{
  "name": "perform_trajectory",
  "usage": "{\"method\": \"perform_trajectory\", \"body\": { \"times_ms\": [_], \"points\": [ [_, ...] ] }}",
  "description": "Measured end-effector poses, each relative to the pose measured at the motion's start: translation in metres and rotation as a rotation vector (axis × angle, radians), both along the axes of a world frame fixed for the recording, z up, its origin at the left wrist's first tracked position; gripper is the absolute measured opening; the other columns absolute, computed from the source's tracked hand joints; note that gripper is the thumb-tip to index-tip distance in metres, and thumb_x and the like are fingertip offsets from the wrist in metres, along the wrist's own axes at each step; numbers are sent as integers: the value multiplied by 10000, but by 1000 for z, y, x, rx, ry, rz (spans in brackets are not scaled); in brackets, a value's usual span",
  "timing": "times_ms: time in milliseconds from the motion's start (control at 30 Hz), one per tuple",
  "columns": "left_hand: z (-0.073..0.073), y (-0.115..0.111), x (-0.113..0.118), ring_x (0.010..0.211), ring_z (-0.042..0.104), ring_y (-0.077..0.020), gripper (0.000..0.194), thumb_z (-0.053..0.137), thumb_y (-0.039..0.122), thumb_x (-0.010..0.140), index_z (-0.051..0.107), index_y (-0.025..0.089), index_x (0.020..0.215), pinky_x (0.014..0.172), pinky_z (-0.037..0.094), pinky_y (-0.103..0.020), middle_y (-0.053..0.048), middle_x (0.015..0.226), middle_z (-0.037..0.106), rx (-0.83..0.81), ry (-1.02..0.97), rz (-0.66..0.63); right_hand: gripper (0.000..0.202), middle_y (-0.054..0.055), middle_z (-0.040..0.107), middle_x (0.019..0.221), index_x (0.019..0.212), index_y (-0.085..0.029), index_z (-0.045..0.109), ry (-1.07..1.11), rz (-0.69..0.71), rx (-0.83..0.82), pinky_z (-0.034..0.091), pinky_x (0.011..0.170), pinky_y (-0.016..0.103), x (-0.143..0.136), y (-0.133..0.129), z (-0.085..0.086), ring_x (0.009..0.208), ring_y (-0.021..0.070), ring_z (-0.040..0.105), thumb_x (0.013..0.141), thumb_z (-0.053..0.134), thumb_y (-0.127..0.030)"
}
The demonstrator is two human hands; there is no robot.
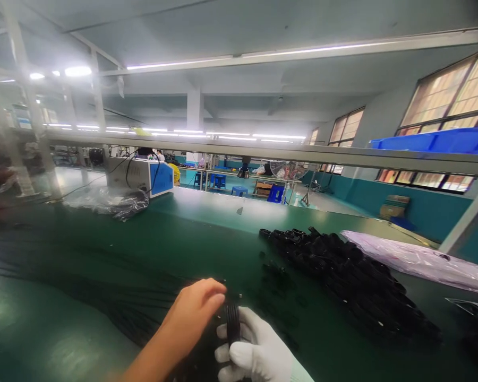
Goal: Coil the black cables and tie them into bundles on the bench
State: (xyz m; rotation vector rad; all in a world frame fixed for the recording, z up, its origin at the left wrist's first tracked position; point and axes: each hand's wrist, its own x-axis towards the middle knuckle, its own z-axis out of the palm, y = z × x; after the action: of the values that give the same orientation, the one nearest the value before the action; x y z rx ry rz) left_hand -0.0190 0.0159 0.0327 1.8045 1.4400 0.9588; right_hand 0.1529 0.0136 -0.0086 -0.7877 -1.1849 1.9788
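Two hands meet low over the green table [103,297]: the gloved right hand [258,353] grips a small black ribbed part [233,323] upright in curled fingers, while the bare left hand [195,313] pinches its top.

small black ribbed part [233,323], upright, between hands

Long dark green matte desk [207,233], running away toward the far end of the hall. Heaped on its right half, a long pile of small black ribbed plastic parts [342,276], a few loose ones scattered just beside it. Along the right edge, a crumpled pale purple plastic sheet [414,260]. At the far left, a white and blue metal machine box [141,178], with a crinkled clear plastic bag [107,201] touching its front.
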Motion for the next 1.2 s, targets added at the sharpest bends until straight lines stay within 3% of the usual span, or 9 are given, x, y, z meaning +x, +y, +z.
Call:
{"method": "perform_trajectory", "body": {
  "times_ms": [200,367,533,667,800,867,967,1100,1200],
  "points": [
    [-20,-17,8,768,589,-144,389,445,21,735,636,217,1012,732,456,-235,-27,992,597,235,101,-36,563,56,563,983,1124,-161,525,-40,20,102,491,579,278,-4,-1,4,734,157,580,595,706,-225],
    [-35,-11,10,758,594,-161,461,400,-19,713,659,199,1025,696,472,-232,-46,878,619,425,242,-92,382,16,590,816,915,-130,609,-147,7,269,466,708,291,-6,1,8,764,154,564,541,568,-59],
    [-50,-10,15,666,604,-162,432,387,4,737,690,203,972,610,476,-236,-34,753,642,605,179,53,444,40,601,906,997,-137,590,-84,47,104,467,637,274,-4,-1,6,670,124,564,563,685,-116],
    [-48,-10,24,727,629,-139,387,412,5,751,702,222,888,661,480,-217,-6,787,673,463,-42,120,562,96,565,1046,1128,-151,537,170,95,-38,465,611,262,-5,-6,5,728,147,607,639,782,-277],
    [-29,-5,18,748,621,-159,319,462,31,715,703,209,824,697,467,-258,-3,794,668,250,-42,84,424,79,602,908,1153,-124,550,287,167,-91,457,636,256,0,-7,0,739,144,607,780,690,-267],
    [-19,-1,6,797,624,-176,278,527,82,701,710,207,870,734,474,-277,-8,852,682,46,-117,-13,342,113,631,948,1132,-87,588,373,209,-157,454,703,268,3,-6,-3,774,148,619,856,587,-289],
    [-10,3,-14,991,598,-206,393,595,171,707,671,225,1089,863,462,-307,-27,1129,657,-191,-356,-275,422,172,643,1076,1137,-65,600,457,260,-277,429,736,266,4,-5,-6,774,154,626,861,520,-374],
    [-16,7,-22,1038,583,-238,475,671,178,647,653,210,1120,879,453,-319,-35,1127,661,-278,-529,-486,593,188,651,1036,1074,-44,597,353,336,-310,422,689,281,2,-3,-4,738,176,618,759,582,-546],
    [-21,7,-17,1051,582,-237,431,654,127,635,681,216,1056,931,425,-332,-18,1068,683,-235,-413,-358,565,104,660,881,1133,-101,545,157,180,-199,418,634,255,0,-2,1,688,151,605,728,661,-478]
  ]
}}
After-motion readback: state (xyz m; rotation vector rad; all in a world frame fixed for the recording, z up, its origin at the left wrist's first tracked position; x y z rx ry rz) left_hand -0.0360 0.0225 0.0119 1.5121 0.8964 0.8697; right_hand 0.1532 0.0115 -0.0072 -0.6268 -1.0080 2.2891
